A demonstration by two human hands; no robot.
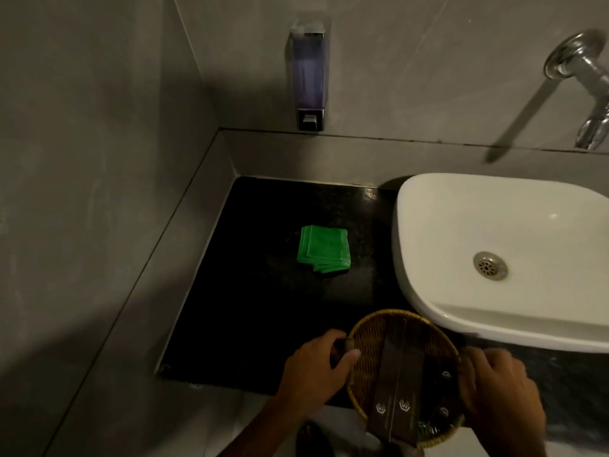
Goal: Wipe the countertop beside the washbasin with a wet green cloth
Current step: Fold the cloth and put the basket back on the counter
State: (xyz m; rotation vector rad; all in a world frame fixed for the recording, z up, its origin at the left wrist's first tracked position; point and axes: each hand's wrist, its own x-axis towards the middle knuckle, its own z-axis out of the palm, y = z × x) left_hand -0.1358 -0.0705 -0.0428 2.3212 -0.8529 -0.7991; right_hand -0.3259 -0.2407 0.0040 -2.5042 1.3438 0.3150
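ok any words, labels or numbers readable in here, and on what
No readable text anywhere.
Long dark boxes in the wicker basket: a small pale hexagonal logo near each lower end, no letters legible.
Small dark items beside them: similar emblems, too small to read.
Soap dispenser on the wall: no label visible.
Green cloth: plain.

White ceramic washbasin [494, 245] and chrome wall tap [583, 84] cut off at right edge. Round woven wicker basket [369, 331] hides the table's front edge; small items inside too dark to tell.

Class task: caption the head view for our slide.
Both hands grip a wicker basket; folded green cloth lies on black countertop.
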